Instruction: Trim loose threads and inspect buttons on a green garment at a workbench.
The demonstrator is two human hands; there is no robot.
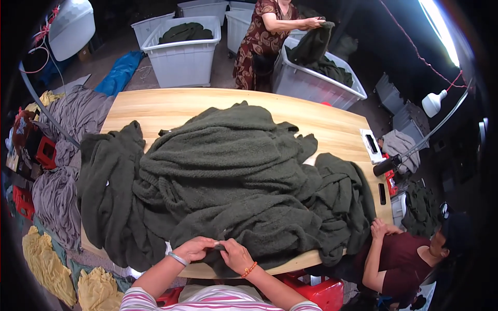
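A large heap of dark green knit garments [223, 155] covers most of the wooden table [337, 116]. At the near edge, my left hand [194, 249] has its thumb and fingers pinched on the edge of one dark green knit garment [259, 220]. Close beside it, my right hand [237, 256] pinches the same edge, with the fingertips of both hands almost touching. Most of this garment merges with the heap, so its outline cannot be told. A small white tag [168, 248] shows left of my left hand.
Across the table a person [259, 41] lifts dark green cloth from a white bin [321, 85]. Another person [404, 259] sits at the right, hands on the table edge. A lamp [388, 165] stands at the right edge. Grey [59, 202] and yellow cloth [46, 264] lie left.
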